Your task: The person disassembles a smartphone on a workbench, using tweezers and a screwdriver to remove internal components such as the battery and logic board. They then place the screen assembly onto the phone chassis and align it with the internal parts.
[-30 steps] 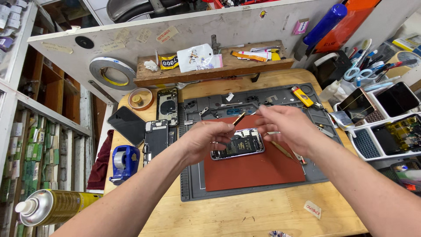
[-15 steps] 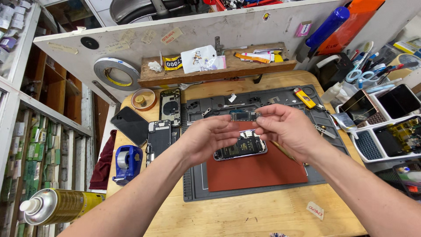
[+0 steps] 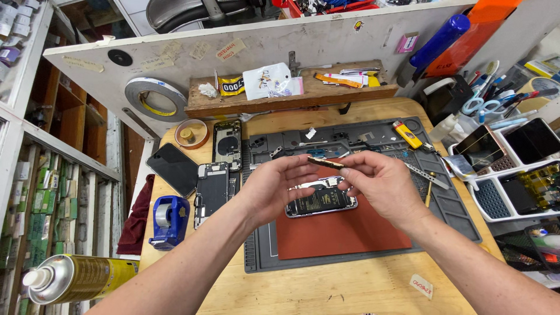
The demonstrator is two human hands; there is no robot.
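My left hand (image 3: 279, 188) and my right hand (image 3: 382, 185) meet above an opened phone (image 3: 322, 199) that lies on a red mat (image 3: 344, 233). Between their fingertips they hold a small thin flat part (image 3: 325, 163), brownish with a dark edge, level over the phone's upper end. The phone's back is off, so its dark battery and inner parts show. The red mat lies on a grey repair mat (image 3: 443, 198) on the wooden table.
Left of the mats lie two other opened phones (image 3: 226, 144) (image 3: 213, 188), a dark glass panel (image 3: 174, 168), a blue tape dispenser (image 3: 169, 220) and a spray can (image 3: 76, 277). A yellow lighter (image 3: 406, 134), tweezers (image 3: 426, 175), white trays with phones (image 3: 513, 169) stand at right.
Both hands have lifted off the phone and come closer together, raising the small flat part from near the mat to above the phone. The phone stays in place.
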